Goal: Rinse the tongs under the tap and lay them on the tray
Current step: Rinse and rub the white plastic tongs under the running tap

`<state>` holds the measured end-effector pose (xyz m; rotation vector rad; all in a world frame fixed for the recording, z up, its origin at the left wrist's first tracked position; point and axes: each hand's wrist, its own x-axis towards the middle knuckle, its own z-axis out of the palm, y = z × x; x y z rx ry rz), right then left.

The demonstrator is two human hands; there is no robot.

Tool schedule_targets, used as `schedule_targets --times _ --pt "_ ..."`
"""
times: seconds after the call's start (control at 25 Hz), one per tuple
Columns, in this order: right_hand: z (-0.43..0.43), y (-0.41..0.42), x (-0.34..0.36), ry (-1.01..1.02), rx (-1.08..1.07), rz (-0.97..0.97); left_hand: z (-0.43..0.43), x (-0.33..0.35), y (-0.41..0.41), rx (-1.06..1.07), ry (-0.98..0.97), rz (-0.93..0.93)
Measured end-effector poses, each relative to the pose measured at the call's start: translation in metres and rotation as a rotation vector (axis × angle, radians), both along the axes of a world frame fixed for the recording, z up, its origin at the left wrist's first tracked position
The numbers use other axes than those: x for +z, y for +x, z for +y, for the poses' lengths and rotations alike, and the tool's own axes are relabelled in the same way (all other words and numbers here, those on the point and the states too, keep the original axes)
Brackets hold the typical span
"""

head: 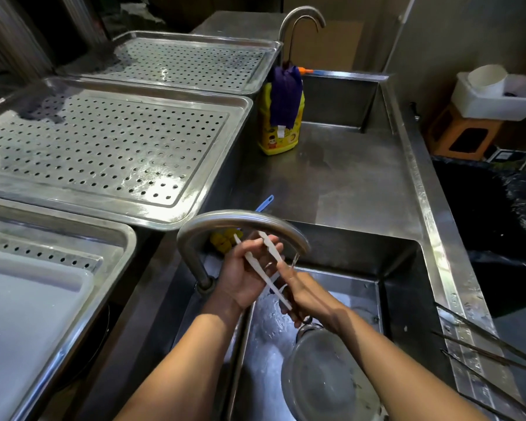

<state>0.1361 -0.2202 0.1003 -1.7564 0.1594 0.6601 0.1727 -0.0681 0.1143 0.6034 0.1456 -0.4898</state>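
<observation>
White plastic tongs [257, 264] are held over the sink [407, 287] just below the curved steel tap [225, 221], tips pointing up and away. My left hand [243, 278] cups one arm of the tongs with curled fingers. My right hand [307, 294] grips the lower joined end, one finger stretched along an arm. Water runs from the spout [296, 259] by my right fingers. A perforated steel tray [104, 147] lies to the upper left, wet and bare.
A second perforated tray [192, 60] sits behind the first, a third tray [58, 253] with a white board at lower left. A glass bowl [325, 375] stands in the sink. Yellow soap bottle [281, 117], yellow sponge [222, 240], metal tongs [483, 344] on the right rim.
</observation>
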Motion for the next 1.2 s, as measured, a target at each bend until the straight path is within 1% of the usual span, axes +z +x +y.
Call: schedule_targets --times 0.08,0.16,0.24,0.28,0.36,0.4,0.44,0.48,0.52,0.56,0.6,0.64,0.76,0.88,1.04,1.12,1.2 --pt "0.008 0.006 -0.002 -0.062 0.036 -0.046 -0.002 0.0 -0.006 0.113 0.182 -0.004" --pt "0.022 0.011 -0.002 -0.208 -0.025 -0.173 -0.009 -0.002 -0.011 0.234 0.297 -0.017" --pt "0.033 0.018 -0.007 -0.429 -0.051 -0.363 -0.015 0.003 -0.012 0.271 0.302 0.013" --pt "0.035 0.02 -0.01 -0.491 -0.069 -0.438 -0.015 0.006 -0.009 0.274 0.291 0.023" --pt "0.031 0.021 -0.013 -0.516 -0.075 -0.515 -0.01 0.012 -0.002 0.293 0.262 0.007" --pt "0.025 0.018 -0.015 -0.486 -0.078 -0.506 -0.005 0.014 0.001 0.327 0.214 0.006" --pt "0.017 0.013 -0.016 -0.39 -0.132 -0.444 0.0 0.015 0.005 0.367 0.147 0.015" --pt "0.012 0.007 -0.019 -0.2 -0.271 -0.32 0.003 0.014 0.009 0.395 0.076 0.032" --pt "0.007 0.002 -0.024 0.037 -0.42 -0.167 0.004 0.012 0.01 0.406 0.022 0.048" --pt "0.002 -0.001 -0.027 0.234 -0.528 -0.031 0.003 0.01 0.01 0.398 -0.013 0.054" --pt "-0.002 -0.002 -0.029 0.354 -0.58 0.057 -0.001 0.006 0.007 0.376 -0.039 0.053" --pt "-0.005 -0.004 -0.029 0.414 -0.577 0.104 -0.004 0.003 0.005 0.352 -0.065 0.05" --pt "-0.014 -0.006 -0.023 0.507 -0.483 0.143 -0.012 -0.005 0.0 0.313 -0.135 0.073" --pt "-0.02 -0.008 -0.016 0.521 -0.34 0.161 -0.01 -0.006 -0.002 0.302 -0.135 0.079" --pt "-0.018 -0.005 -0.006 0.51 -0.162 0.198 0.001 -0.003 0.001 0.225 -0.074 -0.028" --pt "-0.012 -0.001 -0.003 0.502 -0.175 0.194 0.001 -0.002 0.003 0.186 0.056 -0.019" --pt "-0.011 0.001 -0.003 0.472 -0.279 0.089 -0.011 -0.008 -0.003 0.205 0.323 0.008"
